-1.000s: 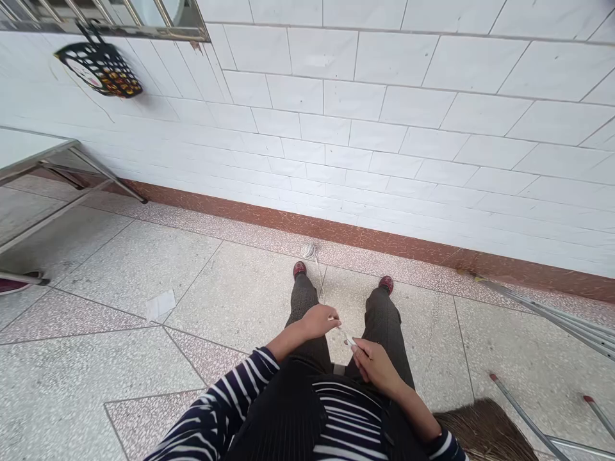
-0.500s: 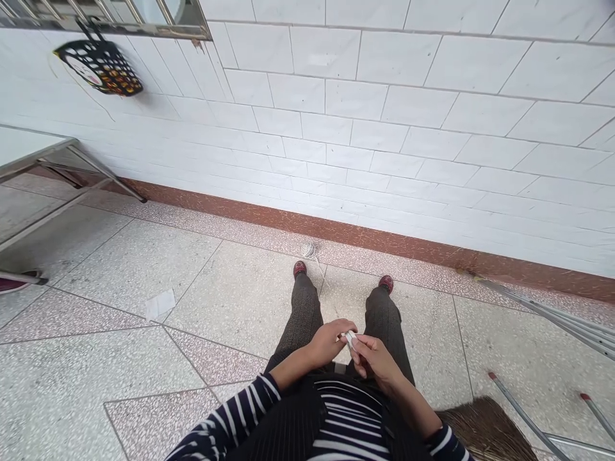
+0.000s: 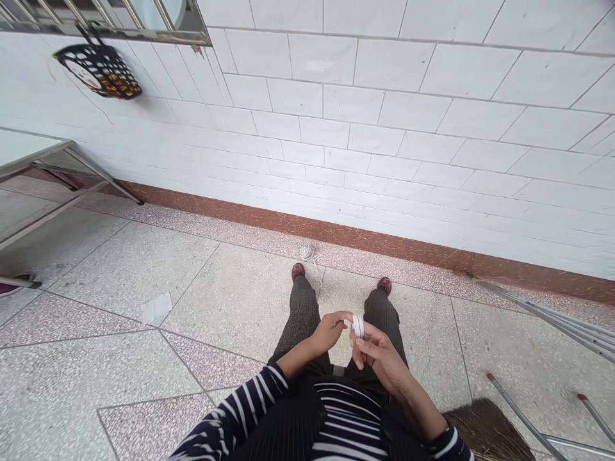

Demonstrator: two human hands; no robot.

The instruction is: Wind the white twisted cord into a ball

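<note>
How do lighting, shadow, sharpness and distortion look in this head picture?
Head view: soft light, no strong glare; grout lines on the white wall fade at far left; floor dim under the table; wide-angle stretching toward the edges; left hand and right hand readable, fine detail on the white band soft.

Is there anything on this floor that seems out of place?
Yes: a flat, white, paper-like sheet lies alone on the speckled, pale grey floor, left of the person's dark trousers. It looks odd there, like dropped litter.
</note>
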